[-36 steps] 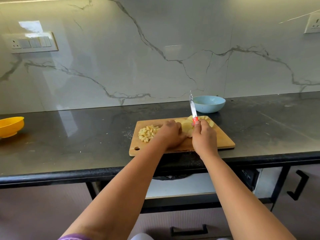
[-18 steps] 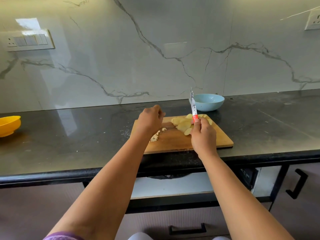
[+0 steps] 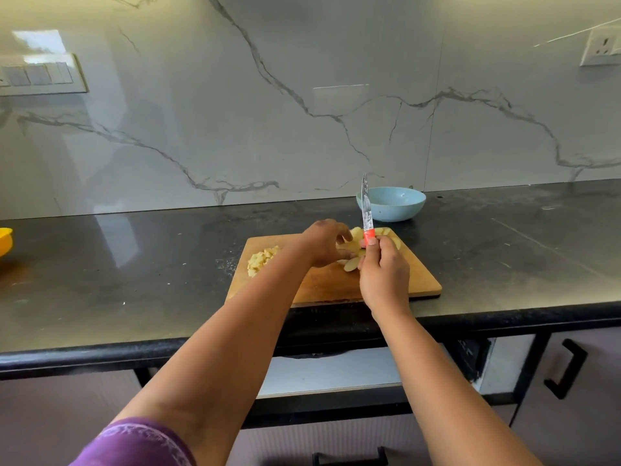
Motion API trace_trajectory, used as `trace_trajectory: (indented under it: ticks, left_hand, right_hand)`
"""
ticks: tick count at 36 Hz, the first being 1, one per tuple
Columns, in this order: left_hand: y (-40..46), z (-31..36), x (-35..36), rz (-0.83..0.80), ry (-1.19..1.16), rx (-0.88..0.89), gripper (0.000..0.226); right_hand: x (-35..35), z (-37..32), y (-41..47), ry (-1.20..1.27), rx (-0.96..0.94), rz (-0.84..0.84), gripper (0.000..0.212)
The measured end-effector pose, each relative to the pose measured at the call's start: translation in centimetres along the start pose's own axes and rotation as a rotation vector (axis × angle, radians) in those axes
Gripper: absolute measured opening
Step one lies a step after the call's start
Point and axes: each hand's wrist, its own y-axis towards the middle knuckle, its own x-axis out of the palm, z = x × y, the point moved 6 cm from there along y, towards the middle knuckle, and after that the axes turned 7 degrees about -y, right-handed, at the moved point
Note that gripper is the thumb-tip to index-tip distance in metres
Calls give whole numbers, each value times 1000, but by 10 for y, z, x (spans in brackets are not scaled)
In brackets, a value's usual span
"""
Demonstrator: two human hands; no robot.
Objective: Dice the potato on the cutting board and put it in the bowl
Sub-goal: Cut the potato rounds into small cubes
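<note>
The slices (image 3: 351, 264) lie mid-board (image 3: 413, 280), dice (image 3: 261, 258) at its left end, bowl (image 3: 391, 203) just behind; left hand (image 3: 324, 242) curls over the slices, seemingly touching; right hand (image 3: 383, 277) grips the knife (image 3: 367, 213) upright; wet, slippery, light pieces want pinning flat from above.
</note>
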Motion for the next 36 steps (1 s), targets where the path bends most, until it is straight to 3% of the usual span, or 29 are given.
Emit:
trace_trajectory:
  ticks: [4, 9, 13, 18, 20, 23, 27, 30, 36]
  left_hand:
    - [0, 2, -1, 21, -18, -7, 37]
    - [-9, -2, -16, 165, -156, -2, 19]
    - [-27, -15, -33, 298, -307, -79, 27]
    - [-57, -31, -26, 189, -597, -195, 27]
    - [-64, -32, -23, 171, -510, -188, 23]
    - [-72, -29, -23, 210, -197, -145, 18]
    - [-81, -24, -31, 326, -158, -119, 31]
    - [-89, -24, -34, 303, -141, -111, 21]
    - [-97, -26, -20, 133, -104, -72, 28]
  right_hand:
    - [1, 0, 1, 2, -2, -1, 31]
    - [0, -1, 0, 25, -4, 1, 32]
    - [0, -2, 0, 38, -11, 1, 31]
    - [-2, -6, -3, 34, -13, -12, 30]
    - [-2, -9, -5, 27, -16, -21, 31]
    - [-3, -14, -8, -11, -41, -33, 25]
    - [-7, -22, -15, -85, -95, 29, 25]
    - [-9, -25, -20, -115, -92, 59, 21]
    - [-21, -24, -31, -263, -28, -158, 15]
